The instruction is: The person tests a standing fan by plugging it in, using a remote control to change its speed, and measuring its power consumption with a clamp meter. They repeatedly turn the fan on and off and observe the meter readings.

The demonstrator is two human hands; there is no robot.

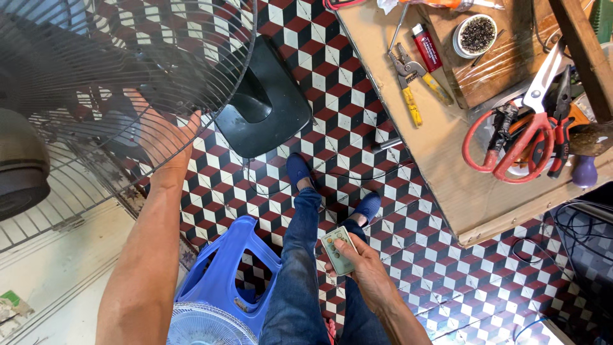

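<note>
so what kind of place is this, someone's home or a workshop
Probably a small repair workshop, perhaps for fans. A cluttered workbench holds red scissors and crimping pliers; the left hand holds a fan's wire guard, the right hand a remote.

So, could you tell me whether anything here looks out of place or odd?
A few things. A second fan grille lies under the blue stool. The red scissors and pliers lie loose on the bench. The left hand is behind the fan guard; the right hand holds a remote.

You wear blue jeans [297, 281] and dark blue slip-on shoes [297, 169] at twelve o'clock; both forearms bare, no sleeves, rings or watch visible.
</note>
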